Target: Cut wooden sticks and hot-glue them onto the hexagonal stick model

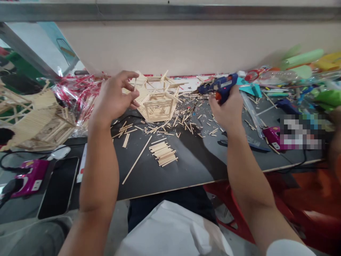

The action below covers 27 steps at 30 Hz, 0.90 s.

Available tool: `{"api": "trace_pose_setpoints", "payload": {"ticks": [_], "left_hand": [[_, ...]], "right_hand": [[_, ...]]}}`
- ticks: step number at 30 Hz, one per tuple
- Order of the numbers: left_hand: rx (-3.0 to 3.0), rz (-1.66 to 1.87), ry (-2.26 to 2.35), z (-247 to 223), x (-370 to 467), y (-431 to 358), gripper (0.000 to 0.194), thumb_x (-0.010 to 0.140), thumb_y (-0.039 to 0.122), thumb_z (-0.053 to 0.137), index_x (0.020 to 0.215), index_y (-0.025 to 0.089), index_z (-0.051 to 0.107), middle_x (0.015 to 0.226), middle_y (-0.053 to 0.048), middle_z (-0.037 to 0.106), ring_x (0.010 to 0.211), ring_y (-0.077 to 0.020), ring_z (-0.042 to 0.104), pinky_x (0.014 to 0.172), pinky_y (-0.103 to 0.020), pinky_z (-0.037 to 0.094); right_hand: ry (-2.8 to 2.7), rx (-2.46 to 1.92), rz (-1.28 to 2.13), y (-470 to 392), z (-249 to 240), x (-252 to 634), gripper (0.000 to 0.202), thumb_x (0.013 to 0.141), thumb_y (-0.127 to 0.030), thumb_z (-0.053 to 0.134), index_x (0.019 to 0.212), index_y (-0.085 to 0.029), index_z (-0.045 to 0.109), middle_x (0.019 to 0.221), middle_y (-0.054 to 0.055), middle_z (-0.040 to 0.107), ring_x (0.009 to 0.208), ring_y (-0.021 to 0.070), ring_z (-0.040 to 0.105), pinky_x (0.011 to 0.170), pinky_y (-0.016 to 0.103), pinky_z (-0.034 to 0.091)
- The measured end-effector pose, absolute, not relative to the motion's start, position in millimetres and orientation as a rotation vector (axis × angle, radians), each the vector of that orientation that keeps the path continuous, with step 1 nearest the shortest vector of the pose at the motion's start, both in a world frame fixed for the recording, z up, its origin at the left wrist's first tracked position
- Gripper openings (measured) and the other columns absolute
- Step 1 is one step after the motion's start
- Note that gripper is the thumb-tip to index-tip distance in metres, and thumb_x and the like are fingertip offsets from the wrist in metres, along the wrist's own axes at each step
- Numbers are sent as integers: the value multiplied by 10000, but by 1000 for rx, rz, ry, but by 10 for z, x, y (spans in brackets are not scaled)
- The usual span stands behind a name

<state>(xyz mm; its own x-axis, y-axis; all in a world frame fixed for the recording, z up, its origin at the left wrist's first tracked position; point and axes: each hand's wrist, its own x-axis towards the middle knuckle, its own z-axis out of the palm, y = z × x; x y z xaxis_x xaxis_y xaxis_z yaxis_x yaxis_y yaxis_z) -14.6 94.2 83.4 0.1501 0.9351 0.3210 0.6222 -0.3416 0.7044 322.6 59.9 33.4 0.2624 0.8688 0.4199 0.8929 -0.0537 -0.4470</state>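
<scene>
In my left hand (118, 93) a short wooden stick (135, 84) is pinched upright between thumb and fingertips. The hand is at the left side of a wooden stick model (158, 106), which has a hexagonal frame and stands near the back of the table. My right hand (229, 103) is wrapped round a blue glue gun (222, 86). Its nozzle points left, to the right of the model and apart from it. A small pile of short sticks (163, 153) lies in front of the model, beside one long thin stick (137, 160).
Loose stick pieces (186, 121) litter the dark table (191, 170). At left are another stick model (42, 124), red-and-clear wrappers (82, 96), a phone (59, 186) and a purple power strip (33, 177). Blue cutters (257, 144) and a second purple strip (274, 137) lie right, near a person.
</scene>
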Motion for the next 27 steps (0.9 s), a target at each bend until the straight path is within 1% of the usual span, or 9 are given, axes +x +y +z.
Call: {"api": "trace_pose_setpoints", "payload": {"ticks": [4, 6, 10, 13, 17, 20, 22, 25, 27], "left_hand": [[2040, 1049, 1509, 910, -184, 864, 514, 934, 36, 702, 1417, 193, 626, 1124, -65, 679, 593, -79, 699, 624, -261, 629], [2034, 1047, 1541, 955, -171, 809, 477, 942, 88, 710, 1401, 200, 643, 1121, -70, 706, 598, -89, 696, 599, -247, 612], [1969, 1001, 1553, 966, -135, 774, 488, 929, 174, 717, 1408, 244, 648, 1045, -51, 753, 587, -124, 698, 509, -227, 547], [1925, 1009, 1587, 914, -126, 818, 472, 932, 250, 706, 1400, 229, 650, 996, -42, 756, 581, -141, 695, 483, -247, 523], [1866, 1001, 1611, 866, -135, 883, 478, 943, 302, 692, 1413, 235, 629, 991, -34, 749, 598, -143, 682, 513, -280, 529], [1823, 985, 1590, 871, -143, 898, 505, 953, 345, 695, 1438, 243, 597, 977, -24, 736, 615, -136, 664, 550, -298, 546], [1821, 971, 1568, 881, -149, 893, 508, 958, 360, 704, 1443, 257, 593, 952, -10, 716, 633, -127, 658, 571, -291, 560], [1821, 955, 1528, 889, -164, 880, 502, 968, 336, 710, 1451, 279, 586, 1027, -3, 702, 679, -106, 663, 629, -280, 590], [1808, 950, 1502, 894, -172, 871, 527, 951, 272, 725, 1457, 273, 577, 1090, -15, 700, 700, -102, 674, 680, -295, 611]], "right_hand": [[-1758, -1667, -132, 854, 557, 3025, 242, 935, -356, 589, 1140, -228, 573, 1042, 139, 706, 973, 317, 673, 901, 466, 546], [-1821, -1515, -136, 1020, 612, 2903, 194, 919, -361, 625, 1067, -253, 561, 1013, 125, 705, 954, 323, 667, 878, 475, 548], [-1910, -1300, -73, 1329, 594, 2686, 213, 930, -470, 653, 1005, -309, 535, 979, 115, 696, 948, 351, 653, 826, 487, 547], [-1958, -1234, -47, 1475, 535, 2592, 216, 931, -491, 644, 994, -322, 526, 985, 120, 701, 958, 360, 647, 810, 496, 547], [-2021, -1203, -29, 1557, 489, 2552, 153, 914, -383, 629, 970, -321, 501, 1005, 117, 705, 947, 358, 649, 818, 505, 532], [-2049, -1193, -37, 1586, 480, 2540, 179, 867, -273, 624, 946, -316, 469, 999, 109, 707, 918, 344, 650, 801, 487, 518], [-2068, -1181, -51, 1599, 475, 2527, 202, 842, -229, 620, 932, -307, 457, 995, 107, 708, 916, 335, 649, 790, 473, 514], [-2090, -1165, -83, 1605, 469, 2510, 238, 800, -181, 609, 910, -296, 432, 988, 104, 713, 922, 340, 655, 770, 470, 509], [-2096, -1171, -79, 1598, 467, 2503, 249, 793, -167, 601, 902, -300, 420, 995, 98, 717, 931, 350, 663, 771, 477, 509]]}}
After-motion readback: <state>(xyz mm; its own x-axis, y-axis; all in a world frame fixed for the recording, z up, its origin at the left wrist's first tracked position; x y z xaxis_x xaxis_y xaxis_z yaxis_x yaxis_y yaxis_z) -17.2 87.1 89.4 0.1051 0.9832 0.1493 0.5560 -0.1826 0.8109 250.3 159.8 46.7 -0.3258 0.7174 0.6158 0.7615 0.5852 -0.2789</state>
